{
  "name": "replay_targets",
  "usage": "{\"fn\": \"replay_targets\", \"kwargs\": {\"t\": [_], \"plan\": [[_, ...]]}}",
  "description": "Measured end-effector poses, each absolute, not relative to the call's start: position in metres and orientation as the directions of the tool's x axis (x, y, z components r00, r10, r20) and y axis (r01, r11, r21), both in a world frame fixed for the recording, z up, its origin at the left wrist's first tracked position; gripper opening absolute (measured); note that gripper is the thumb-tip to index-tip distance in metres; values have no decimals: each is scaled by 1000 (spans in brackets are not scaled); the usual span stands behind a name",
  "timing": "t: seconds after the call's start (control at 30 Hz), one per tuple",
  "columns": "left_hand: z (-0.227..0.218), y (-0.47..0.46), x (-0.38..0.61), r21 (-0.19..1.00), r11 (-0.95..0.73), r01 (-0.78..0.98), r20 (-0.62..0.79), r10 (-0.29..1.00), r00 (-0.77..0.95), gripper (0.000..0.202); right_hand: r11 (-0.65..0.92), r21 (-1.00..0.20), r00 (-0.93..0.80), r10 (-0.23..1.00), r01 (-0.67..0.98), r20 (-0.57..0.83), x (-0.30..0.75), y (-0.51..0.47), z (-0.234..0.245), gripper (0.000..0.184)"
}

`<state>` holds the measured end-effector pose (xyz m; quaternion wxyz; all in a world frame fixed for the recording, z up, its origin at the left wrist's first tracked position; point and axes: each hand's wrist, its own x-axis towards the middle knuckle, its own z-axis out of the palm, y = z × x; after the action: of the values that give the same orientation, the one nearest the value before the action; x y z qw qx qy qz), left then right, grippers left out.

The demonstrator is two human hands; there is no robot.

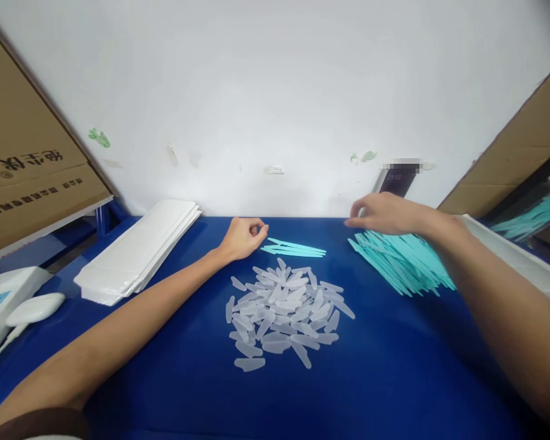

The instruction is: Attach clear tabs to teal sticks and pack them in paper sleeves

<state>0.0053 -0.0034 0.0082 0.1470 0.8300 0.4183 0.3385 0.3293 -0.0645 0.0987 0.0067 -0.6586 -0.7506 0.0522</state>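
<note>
Loosely, the left hand curls beside teal sticks, the right hand over a teal pile; I cannot tell if either pinches.

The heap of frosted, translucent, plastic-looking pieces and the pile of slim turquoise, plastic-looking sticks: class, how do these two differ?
The frosted heap is whitish and see-through, while the turquoise pile is strongly coloured.
The heap's pieces are short and broad; the pile's sticks are long and narrow.
The heap's pieces point every way, whereas the pile's sticks run mostly alike.
Both lie on the blue tabletop.
</note>
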Motion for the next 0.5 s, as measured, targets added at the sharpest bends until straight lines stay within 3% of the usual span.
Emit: {"fn": "replay_targets", "kwargs": {"t": [0.13, 0.2, 0.33, 0.5], "plan": [[1, 1, 9, 446, -665, 599, 464, 744, 481, 47, 74, 3, -70, 953, 997, -294, 349, -72, 103, 33], [1, 1, 8, 490, -622, 611, 430, 782, 451, 50, 46, 64, -19, 928, 997, -371, 346, -76, 103, 36], [0, -1, 6, 597, -555, 580, 406, 832, 378, 42, -45, 202, 126, 904, 978, -409, 334, -81, 99, 37], [-2, 2, 5, 573, -596, 562, 419, 803, 425, 36, -112, 234, 210, 867, 966, -451, 333, -78, 91, 21]]}}
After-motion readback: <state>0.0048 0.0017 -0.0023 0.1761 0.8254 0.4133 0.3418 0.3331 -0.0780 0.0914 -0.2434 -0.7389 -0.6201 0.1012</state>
